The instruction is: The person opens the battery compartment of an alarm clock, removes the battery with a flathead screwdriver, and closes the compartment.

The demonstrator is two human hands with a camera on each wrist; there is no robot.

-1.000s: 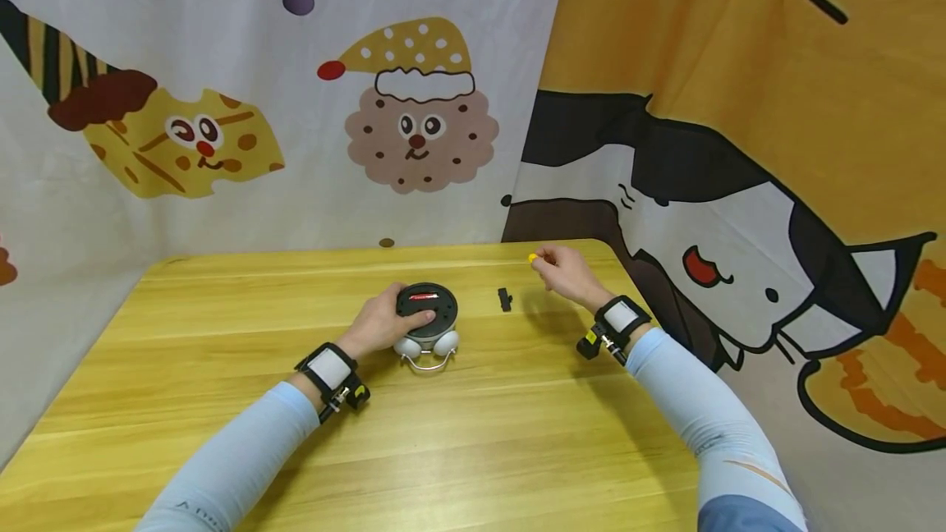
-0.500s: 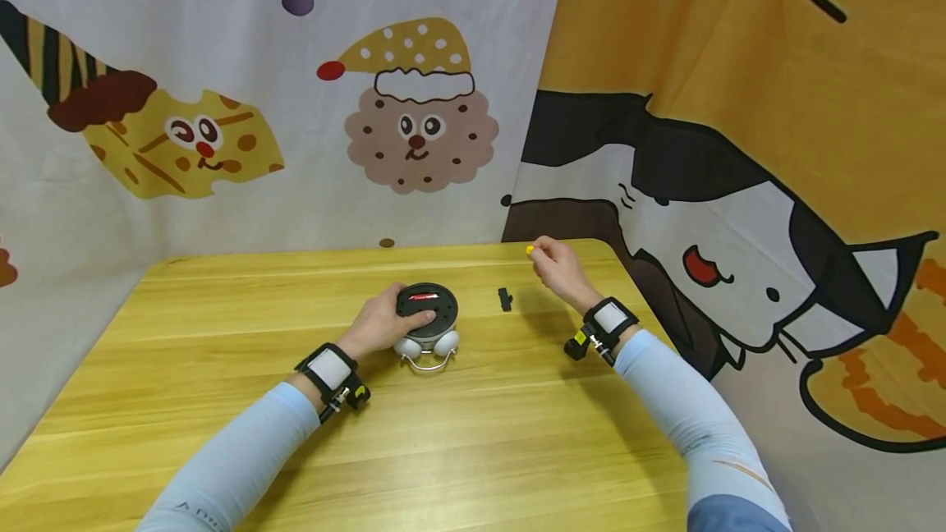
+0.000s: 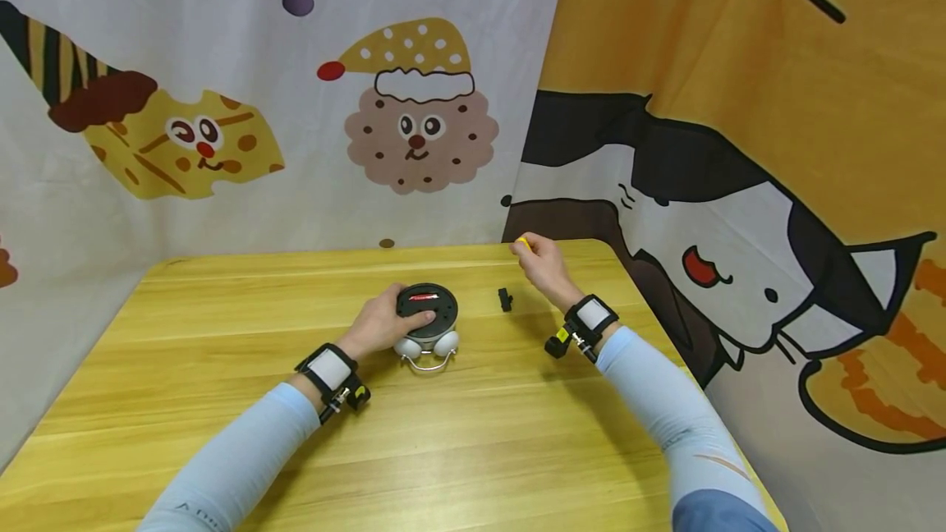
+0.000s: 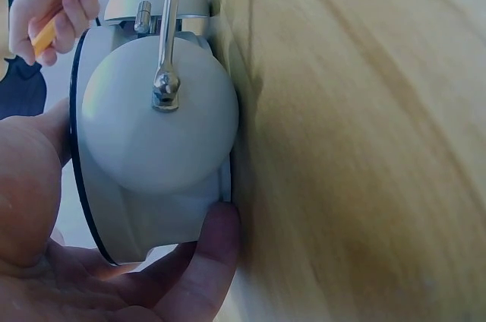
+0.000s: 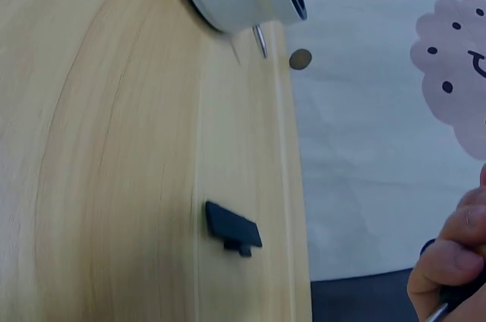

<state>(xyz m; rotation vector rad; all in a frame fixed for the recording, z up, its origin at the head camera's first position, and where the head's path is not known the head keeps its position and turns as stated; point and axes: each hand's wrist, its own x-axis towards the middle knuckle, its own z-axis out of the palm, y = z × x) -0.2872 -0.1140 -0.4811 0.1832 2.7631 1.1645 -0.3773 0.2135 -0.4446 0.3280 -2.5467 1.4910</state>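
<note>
My left hand grips a white twin-bell alarm clock, which lies with its black back up. The thumb rests on that back, beside a compartment with a red battery in it. In the left wrist view the bell and metal handle show close up, with fingers curled under the case. My right hand, raised over the table's far right, holds a screwdriver by its orange-yellow handle; its thin metal shaft sticks out. A small black battery cover lies on the table between clock and right hand.
The wooden table ends at the back against a white curtain with cartoon prints. An orange cloth with a cat print hangs at the right, beside the table edge.
My right hand has moved left and slightly towards the far edge, carrying the screwdriver and turning it a little. The left hand, clock and battery cover have stayed put.
</note>
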